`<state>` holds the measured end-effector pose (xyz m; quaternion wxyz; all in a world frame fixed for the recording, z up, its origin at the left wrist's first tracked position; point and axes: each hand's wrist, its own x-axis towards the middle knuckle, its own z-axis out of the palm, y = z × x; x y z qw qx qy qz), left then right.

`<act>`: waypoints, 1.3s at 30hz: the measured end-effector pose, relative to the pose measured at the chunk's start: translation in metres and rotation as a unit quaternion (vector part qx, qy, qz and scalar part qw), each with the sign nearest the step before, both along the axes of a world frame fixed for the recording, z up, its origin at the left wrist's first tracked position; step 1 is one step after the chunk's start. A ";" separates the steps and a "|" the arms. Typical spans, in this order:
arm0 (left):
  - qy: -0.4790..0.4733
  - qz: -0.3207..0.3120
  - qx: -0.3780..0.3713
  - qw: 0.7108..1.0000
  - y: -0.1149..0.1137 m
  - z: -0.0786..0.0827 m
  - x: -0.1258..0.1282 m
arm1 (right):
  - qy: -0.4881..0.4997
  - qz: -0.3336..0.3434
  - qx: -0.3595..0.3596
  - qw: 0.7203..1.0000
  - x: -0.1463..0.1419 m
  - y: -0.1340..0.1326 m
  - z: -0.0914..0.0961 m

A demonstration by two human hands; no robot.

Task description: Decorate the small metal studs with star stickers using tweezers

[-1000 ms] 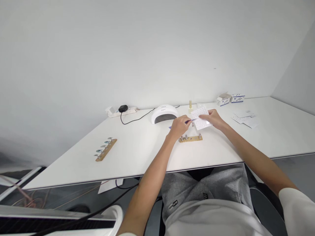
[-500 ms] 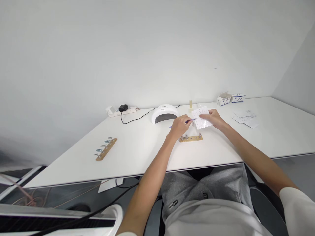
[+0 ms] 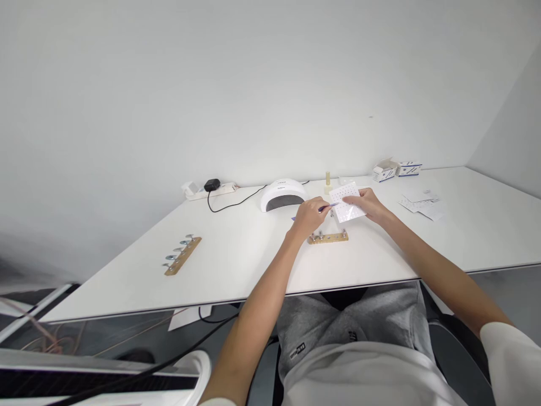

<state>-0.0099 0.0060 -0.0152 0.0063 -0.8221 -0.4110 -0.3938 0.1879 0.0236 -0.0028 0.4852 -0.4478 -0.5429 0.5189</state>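
My left hand is closed around a thin blue-purple pointed tool; its kind is too small to make out. The tool's tip reaches the left side of a white sticker sheet with rows of tiny dots. Gripping that sheet by its right edge is my right hand, thumb on top. Below the hands lies a wooden nail-tip stand with several small metal holders on it. A single small holder shows between the tool and the stand, partly hidden by the sheet.
A white nail lamp stands behind my left hand, near a pale bottle. A second stand with nail tips is at the left. At the right are loose sheets and small boxes. A black adapter sits on a power strip.
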 end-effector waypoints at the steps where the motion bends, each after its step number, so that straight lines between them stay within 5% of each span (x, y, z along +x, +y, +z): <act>1: -0.007 -0.003 0.000 1.000 0.000 0.000 0.000 | -0.001 0.000 -0.001 1.000 0.000 0.000 0.000; 15: -0.231 -0.055 -0.086 0.968 0.001 0.005 -0.001 | -0.039 -0.014 0.007 0.999 0.000 0.002 -0.001; 19: -0.256 -0.071 -0.113 0.957 -0.001 0.010 -0.004 | -0.034 0.048 -0.036 0.998 0.007 0.004 0.001; 28: -0.102 -0.131 -0.143 0.976 -0.006 0.011 -0.005 | -0.117 0.207 -0.074 0.969 0.025 0.000 0.012; 39: -0.035 -0.146 -0.169 0.974 -0.010 0.014 -0.003 | -0.160 0.249 -0.086 0.951 0.030 0.001 0.013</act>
